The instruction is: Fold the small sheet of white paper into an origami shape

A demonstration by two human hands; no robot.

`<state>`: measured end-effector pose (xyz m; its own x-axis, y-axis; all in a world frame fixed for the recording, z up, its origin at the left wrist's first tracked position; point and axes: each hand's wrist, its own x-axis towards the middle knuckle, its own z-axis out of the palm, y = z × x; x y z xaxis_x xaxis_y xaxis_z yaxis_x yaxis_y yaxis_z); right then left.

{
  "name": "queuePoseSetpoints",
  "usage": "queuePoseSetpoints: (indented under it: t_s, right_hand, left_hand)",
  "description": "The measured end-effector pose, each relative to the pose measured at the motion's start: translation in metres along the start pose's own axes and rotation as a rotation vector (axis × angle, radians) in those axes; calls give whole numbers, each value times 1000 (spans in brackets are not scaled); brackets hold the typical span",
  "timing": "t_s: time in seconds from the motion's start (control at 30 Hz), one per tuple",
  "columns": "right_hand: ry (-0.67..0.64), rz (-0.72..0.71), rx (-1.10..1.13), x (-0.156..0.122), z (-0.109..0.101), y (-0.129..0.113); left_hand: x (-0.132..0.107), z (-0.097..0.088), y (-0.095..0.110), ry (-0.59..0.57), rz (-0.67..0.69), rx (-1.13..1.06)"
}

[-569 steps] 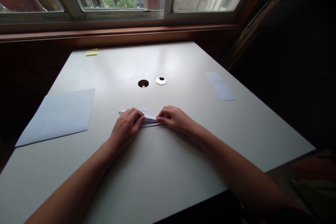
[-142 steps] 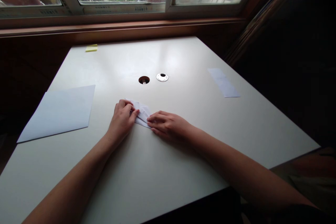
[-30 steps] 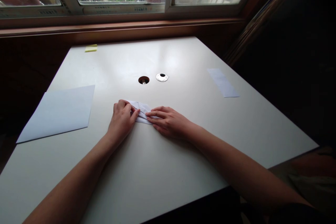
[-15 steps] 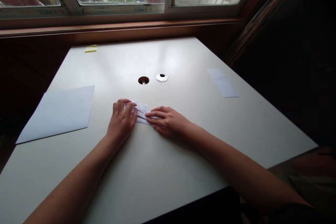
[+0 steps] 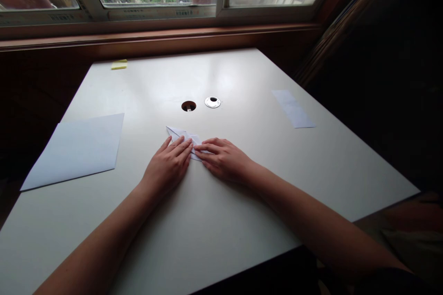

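A small piece of folded white paper [image 5: 176, 132] lies on the white table between my hands, its pointed end showing past the fingers at the upper left. My left hand [image 5: 169, 159] rests flat over the middle of it, fingers stretched out and pressing down. From the other side, my right hand [image 5: 223, 159] has its fingers closed together on the paper's right end. Both sets of fingertips nearly meet. Much of the paper is hidden under the fingers.
A large white sheet [image 5: 79, 147] lies on the left of the table [image 5: 214, 226]. A paper strip [image 5: 293, 108] is on the right. Farther back are a round cable hole [image 5: 188, 106], its metal ring cover [image 5: 212, 102] and a yellow sticky-note pad [image 5: 119, 64], with a window beyond.
My left hand's bent fingers have straightened and slid right across the folded paper, uncovering its pointed left end. My right hand has stayed almost still.
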<state>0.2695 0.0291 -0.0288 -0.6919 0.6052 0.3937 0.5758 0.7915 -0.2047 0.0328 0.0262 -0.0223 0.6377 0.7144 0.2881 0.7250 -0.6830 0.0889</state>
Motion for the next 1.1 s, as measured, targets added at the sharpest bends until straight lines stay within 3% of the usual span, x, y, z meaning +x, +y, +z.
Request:
queuePoseSetpoints:
  t_s: [0.5,0.8,1.1]
  right_hand:
    - [53,-71,134,-8,-8,15]
    - [-13,-87,261,-11,-35,19]
    - [-17,-61,480,-16,-36,35]
  left_hand:
    - [-2,-4,1,-24,-31,21]
    - [-2,-5,2,-11,-28,23]
    - [-1,-5,1,8,-35,-29]
